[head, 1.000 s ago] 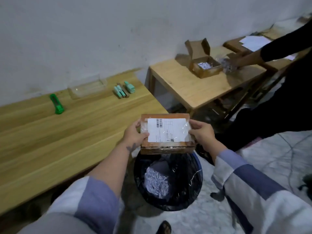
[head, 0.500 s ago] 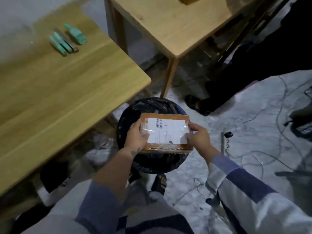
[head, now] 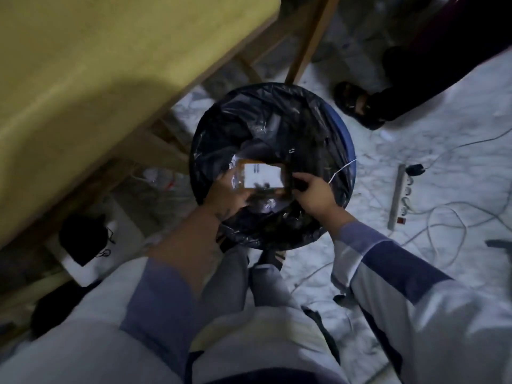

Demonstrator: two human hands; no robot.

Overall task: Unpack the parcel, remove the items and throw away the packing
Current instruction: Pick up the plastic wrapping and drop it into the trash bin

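Observation:
The cardboard parcel box [head: 263, 177], brown with a white label on top, lies low inside the bin [head: 347, 139], a blue tub lined with a black bag. It looks smaller than my hands and sits below them, on crumpled white packing [head: 267, 205]. My left hand [head: 228, 191] hovers over the box's left edge and my right hand [head: 314, 194] is just off its right edge. The fingers of both hands are loosely bent, and neither hand grips the box. The picture is dim and blurred.
A wooden table [head: 83, 79] fills the upper left, one of its legs [head: 307, 48] just behind the bin. Another person's sandalled foot [head: 352, 102] stands at the upper right. A power strip [head: 399, 198] and cables lie on the marble floor at right. A dark bag [head: 83, 239] sits under the table.
My head tipped further down over the bin. Both hands lowered the box into the bin's mouth and let it go; it now lies deeper in the bag.

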